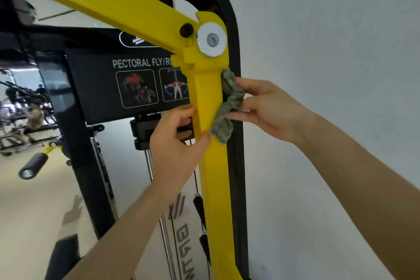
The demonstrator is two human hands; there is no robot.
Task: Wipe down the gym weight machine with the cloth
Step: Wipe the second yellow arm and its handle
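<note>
The left hand [179, 141] is wrapped round the yellow arm [209, 102] of the pectoral fly machine, thumb across the front face and fingers curled behind, steadying it. The right hand [266, 109] presses a bunched grey-green cloth [227, 107] against the arm's right edge, just across from the left grip and a little below the pivot disc [211, 40]; its fingers lie fairly straight against the wad, so the grip looks pressed flat onto the cloth, not pinched round it.

The likeliest trouble is the cloth itself. Held only by pressure against a narrow painted edge, it could slide off and drop behind the arm, toward the black frame [234, 52], if the right hand lets up or runs past the edge during a stroke. The lower tail of the cloth hangs loose just beside the left thumb and could catch under it.

The arm hangs from the pivot above both grips, so it probably swings. A hard sideways push from the right hand, or a relaxed left grip, could let it move, and the curled fingers behind the arm sit near the black bracket [145, 129] and cable [196, 179], where they might be nipped.

Working upward toward the pivot, the cloth could snag on the stepped yellow hinge lugs [188, 61] and miss the creases there.
</note>
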